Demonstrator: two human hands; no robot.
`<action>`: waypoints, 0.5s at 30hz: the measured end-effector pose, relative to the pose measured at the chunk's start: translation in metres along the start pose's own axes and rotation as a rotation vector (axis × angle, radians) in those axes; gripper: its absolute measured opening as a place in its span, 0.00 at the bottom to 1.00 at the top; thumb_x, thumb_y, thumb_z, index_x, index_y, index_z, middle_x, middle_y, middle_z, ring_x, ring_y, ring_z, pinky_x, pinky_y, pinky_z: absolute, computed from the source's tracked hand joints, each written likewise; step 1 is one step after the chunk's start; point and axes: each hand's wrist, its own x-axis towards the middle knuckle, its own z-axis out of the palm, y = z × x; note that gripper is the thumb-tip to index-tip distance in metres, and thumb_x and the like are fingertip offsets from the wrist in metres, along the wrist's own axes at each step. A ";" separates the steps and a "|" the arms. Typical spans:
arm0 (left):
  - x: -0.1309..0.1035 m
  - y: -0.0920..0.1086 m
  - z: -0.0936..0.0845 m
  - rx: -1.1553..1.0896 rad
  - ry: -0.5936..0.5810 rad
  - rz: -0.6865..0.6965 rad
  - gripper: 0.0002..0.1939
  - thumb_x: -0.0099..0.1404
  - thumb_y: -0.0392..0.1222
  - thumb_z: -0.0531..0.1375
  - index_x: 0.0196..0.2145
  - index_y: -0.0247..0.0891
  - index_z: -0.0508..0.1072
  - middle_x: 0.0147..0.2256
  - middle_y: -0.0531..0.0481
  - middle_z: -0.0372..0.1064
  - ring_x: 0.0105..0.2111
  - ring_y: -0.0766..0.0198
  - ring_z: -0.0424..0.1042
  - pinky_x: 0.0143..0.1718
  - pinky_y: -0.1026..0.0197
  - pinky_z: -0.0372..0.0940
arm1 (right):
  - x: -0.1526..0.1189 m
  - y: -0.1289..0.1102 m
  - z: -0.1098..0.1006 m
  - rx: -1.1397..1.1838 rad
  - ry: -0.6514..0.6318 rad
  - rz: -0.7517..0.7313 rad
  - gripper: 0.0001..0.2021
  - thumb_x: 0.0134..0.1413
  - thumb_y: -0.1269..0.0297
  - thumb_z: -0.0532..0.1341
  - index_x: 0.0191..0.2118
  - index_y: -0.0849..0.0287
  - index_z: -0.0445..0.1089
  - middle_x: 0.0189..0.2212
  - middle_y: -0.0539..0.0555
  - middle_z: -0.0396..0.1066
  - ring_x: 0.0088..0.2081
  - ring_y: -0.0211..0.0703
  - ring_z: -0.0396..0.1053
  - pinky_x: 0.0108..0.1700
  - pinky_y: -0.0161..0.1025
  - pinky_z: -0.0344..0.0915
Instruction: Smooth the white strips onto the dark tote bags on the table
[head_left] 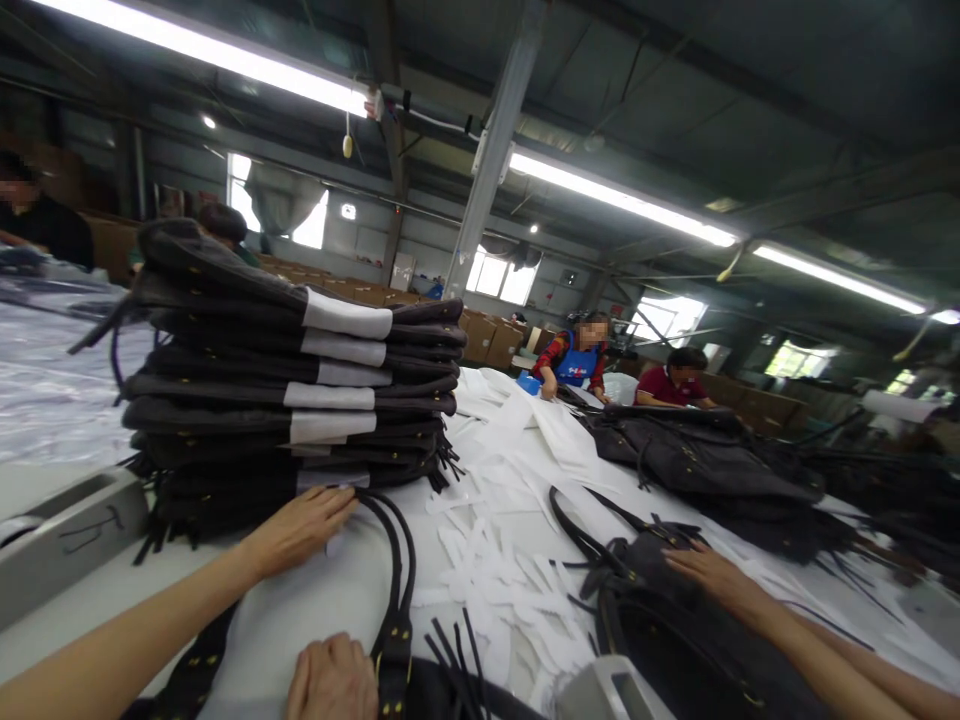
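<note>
My left hand (304, 528) reaches in from the left, its fingers close together over the top of two looped black handles (401, 560). A bit of white strip shows under its fingers. At the bottom edge my right hand (334, 682) is curled beside the brass-studded handle base; what its fingers hold is hidden. The dark bag below is mostly cut off by the frame. Just behind my left hand stands a tall stack of black bags (217, 400), several with white strips (334, 425) around their handles.
White strips (487, 590) litter the table centre. Grey holders stand at left (75, 535) and bottom right (615, 690). A co-worker's hand (712, 575) rests on another black bag (660, 610) at right. More bags (690, 460) lie behind; other people work farther back.
</note>
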 end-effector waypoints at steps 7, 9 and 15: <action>-0.032 -0.014 0.094 -0.163 -0.100 -0.172 0.31 0.71 0.55 0.44 0.66 0.38 0.52 0.66 0.43 0.49 0.64 0.54 0.53 0.64 0.51 0.48 | 0.006 0.156 -0.151 -0.107 0.062 0.082 0.20 0.66 0.59 0.41 0.47 0.45 0.70 0.45 0.46 0.74 0.53 0.46 0.67 0.57 0.54 0.63; -0.031 -0.020 0.099 -0.213 -0.123 -0.192 0.31 0.71 0.58 0.43 0.65 0.40 0.53 0.66 0.45 0.48 0.65 0.53 0.51 0.65 0.51 0.46 | 0.007 0.209 -0.186 -0.131 0.035 0.075 0.22 0.62 0.65 0.43 0.42 0.43 0.74 0.45 0.47 0.76 0.53 0.47 0.68 0.59 0.50 0.61; -0.027 -0.018 0.091 -0.258 -0.131 -0.232 0.33 0.70 0.60 0.44 0.65 0.41 0.54 0.66 0.46 0.48 0.65 0.53 0.51 0.65 0.49 0.45 | 0.003 0.301 -0.234 -0.162 0.003 0.014 0.20 0.54 0.69 0.49 0.40 0.46 0.77 0.44 0.44 0.77 0.49 0.44 0.73 0.47 0.41 0.69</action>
